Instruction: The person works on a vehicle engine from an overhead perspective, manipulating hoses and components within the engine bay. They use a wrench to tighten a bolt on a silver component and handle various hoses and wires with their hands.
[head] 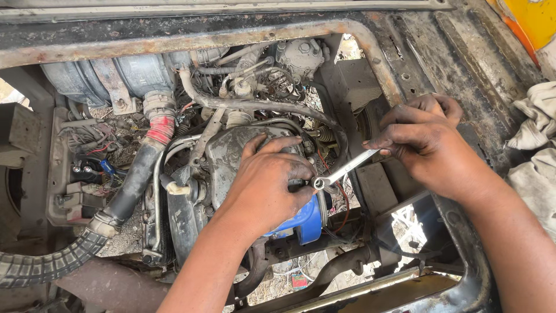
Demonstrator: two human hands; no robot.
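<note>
I look down into an open engine bay. My left hand [263, 182] lies palm down on the dark engine cover [229, 153], its fingers curled near a bolt at the cover's right side. A silver ring spanner [341, 171] sits with its ring end on that bolt, just right of my left fingertips. My right hand [431, 145] grips the spanner's far end, up and to the right. A blue cylindrical part [304, 223] shows under my left wrist.
A black ribbed hose [124, 194] with a red cuff runs down the left. A rusty frame rail [174, 37] crosses the top and bends down the right side. Wires and a metal housing [301, 55] crowd the back. Grey rags [538, 145] lie at right.
</note>
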